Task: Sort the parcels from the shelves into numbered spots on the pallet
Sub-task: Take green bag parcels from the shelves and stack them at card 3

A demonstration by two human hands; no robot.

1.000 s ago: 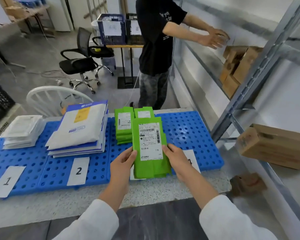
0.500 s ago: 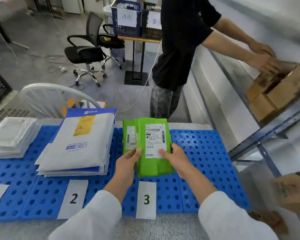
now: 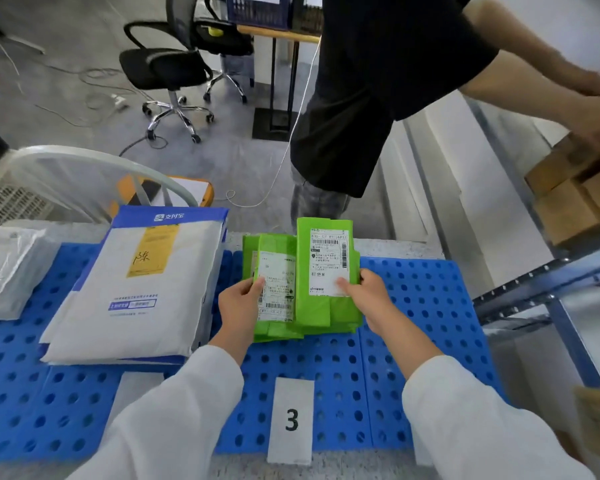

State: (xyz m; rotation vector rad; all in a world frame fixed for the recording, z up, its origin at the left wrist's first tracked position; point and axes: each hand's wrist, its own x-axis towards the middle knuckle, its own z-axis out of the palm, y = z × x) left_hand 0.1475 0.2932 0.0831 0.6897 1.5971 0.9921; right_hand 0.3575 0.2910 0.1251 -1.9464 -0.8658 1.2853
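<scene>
Centrally in the frame, a green parcel [image 3: 326, 271] with a white shipping label is held by the right hand [image 3: 364, 292]. The thumb is laid on the lower right corner of the label, and the fingers are curled round the parcel's right edge, so the parcel is pinched at its right side and extends up and to the left of the grip. Its lower part lies over a green stack [image 3: 274, 306] of similar parcels, and its top edge reaches past the far edge of the stack.

The left hand [image 3: 239, 299] is set at the left edge of the green stack. Its thumb is pressed on the label of the topmost stacked parcel, and the fingers are tucked at that parcel's left side, so the parcel is gripped between them.

The stack rests on a blue perforated pallet [image 3: 413, 323], directly above a white card marked 3 [image 3: 291, 420] at lower centre. To the left of the stack, a pile of white-and-blue mailers [image 3: 136, 289] is seen, and at the far left edge a pile of clear-bagged parcels [image 3: 7, 268].

At upper right, a second person in a black shirt [image 3: 378, 81] is noted, with hands on cardboard boxes [image 3: 575, 188] on a shelf. A black office chair [image 3: 167, 64] stands at upper left.
</scene>
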